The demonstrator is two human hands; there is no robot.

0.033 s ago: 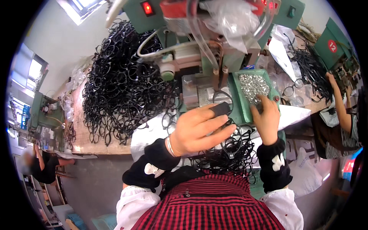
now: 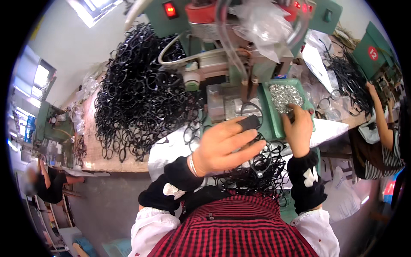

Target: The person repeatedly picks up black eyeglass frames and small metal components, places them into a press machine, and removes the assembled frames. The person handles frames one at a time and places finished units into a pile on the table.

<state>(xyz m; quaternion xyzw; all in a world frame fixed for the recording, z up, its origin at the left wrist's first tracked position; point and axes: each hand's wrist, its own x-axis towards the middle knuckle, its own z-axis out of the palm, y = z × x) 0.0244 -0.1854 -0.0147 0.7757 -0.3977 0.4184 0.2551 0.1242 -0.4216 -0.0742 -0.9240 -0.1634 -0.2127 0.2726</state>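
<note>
My left hand (image 2: 220, 147) is closed round a black eyeglass frame, with a black wrap (image 2: 249, 123) on one finger. One rim of the frame rises toward the machine's work plate; the other, with a small pale mark (image 2: 259, 174), hangs below the fingers. My right hand (image 2: 299, 132) reaches into a green tray (image 2: 275, 128) of small silvery metal pieces (image 2: 283, 97). Its thumb and fingers are bent together at the near edge of these pieces; what lies between the tips is too small to make out. Below my hands lies a heap of black frames (image 2: 233, 182).
A green bench machine (image 2: 165, 23) with hoses and two copper-coloured rods (image 2: 245, 90) stands close ahead. A large heap of black frames (image 2: 137, 94) covers the bench at left. Dark strips (image 2: 351, 81) lie at right, near a co-worker's arm (image 2: 379, 111). Another person (image 2: 49, 184) sits far left.
The whole view has shifted slightly to the right. Both hands keep nearly the same places relative to the tray and the machine.
</note>
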